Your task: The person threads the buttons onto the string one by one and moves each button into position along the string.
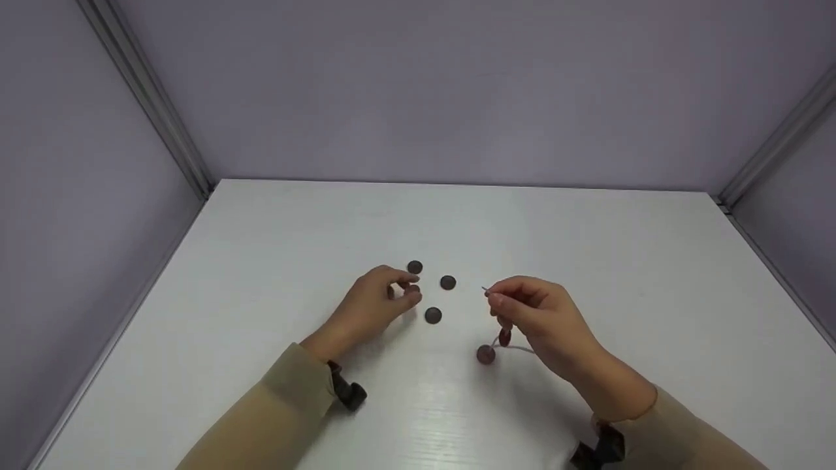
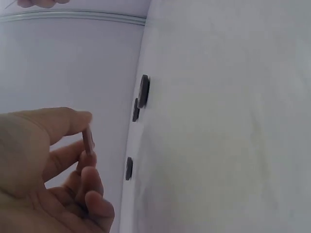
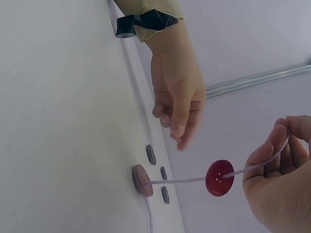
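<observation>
Pinching a thin pale cord between thumb and fingers, the right hand hovers above the white table. A round red button hangs threaded on that cord, turned face-on to the right wrist camera so its small holes show. From the fingers the cord runs down and across to a duller brown button, also threaded, which rests on the table just below the hand; beyond it a loose tail of cord trails over the tabletop. The cord's short free end sticks out past the fingertips toward the left hand.

That left hand has its thumb and forefinger closed on a small brownish button, held edge-on in the left wrist view, the other fingers loosely curled. Three dark buttons lie flat and apart on the table around its fingertips: one beyond them, one to the right, one nearer.
</observation>
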